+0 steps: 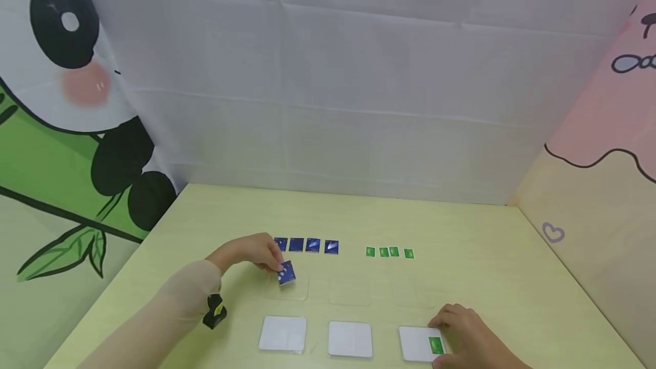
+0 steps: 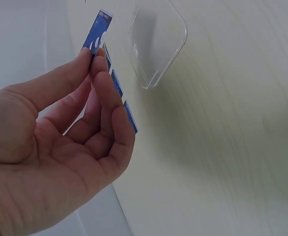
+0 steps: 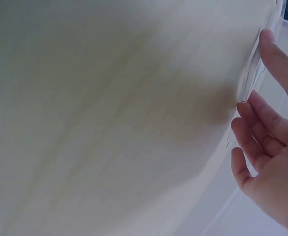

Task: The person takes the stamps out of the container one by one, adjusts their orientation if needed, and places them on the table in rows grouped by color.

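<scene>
In the head view my left hand (image 1: 258,249) pinches a small blue card (image 1: 286,274) with white marks between thumb and fingertips. The left wrist view shows this blue card (image 2: 99,32) nearly edge-on, raised over the table. Below it lies a clear plastic lid (image 2: 171,54). My right hand (image 1: 470,336) holds the right-hand flat white box (image 1: 414,344) at its right end, thumb at the near edge and fingers at the far corner. A small green card (image 1: 436,345) lies on this box's right part. The right wrist view has the box (image 3: 252,69) edge-on between thumb and index finger.
Two more flat white boxes, left (image 1: 283,333) and middle (image 1: 350,339), lie in line with it. Behind them are clear lids (image 1: 349,290). Farther back stand a row of blue cards (image 1: 313,245) and one of green cards (image 1: 394,251). Cloth walls (image 1: 328,73) surround the table.
</scene>
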A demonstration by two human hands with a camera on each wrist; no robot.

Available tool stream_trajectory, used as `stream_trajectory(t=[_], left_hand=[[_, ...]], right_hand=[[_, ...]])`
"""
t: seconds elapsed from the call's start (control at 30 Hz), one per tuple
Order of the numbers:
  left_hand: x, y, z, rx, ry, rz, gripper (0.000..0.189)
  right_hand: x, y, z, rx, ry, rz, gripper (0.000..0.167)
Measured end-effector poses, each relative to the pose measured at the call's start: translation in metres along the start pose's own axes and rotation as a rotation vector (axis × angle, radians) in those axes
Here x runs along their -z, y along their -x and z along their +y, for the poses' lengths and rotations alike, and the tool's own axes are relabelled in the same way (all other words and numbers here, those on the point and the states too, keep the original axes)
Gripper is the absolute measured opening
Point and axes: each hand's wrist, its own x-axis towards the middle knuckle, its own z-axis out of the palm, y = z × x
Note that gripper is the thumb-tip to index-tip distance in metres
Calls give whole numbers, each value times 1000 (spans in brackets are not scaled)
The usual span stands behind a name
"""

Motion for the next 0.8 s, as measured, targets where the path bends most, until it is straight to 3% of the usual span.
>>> stream_trajectory(t=[0.4, 0.8], left_hand=[[11, -2, -10, 29, 21, 22, 9], [26, -1, -20, 17, 38, 27, 10]], right_hand=[[1, 0, 0, -31, -12, -29, 56], [0, 0, 0, -37, -18, -31, 55]])
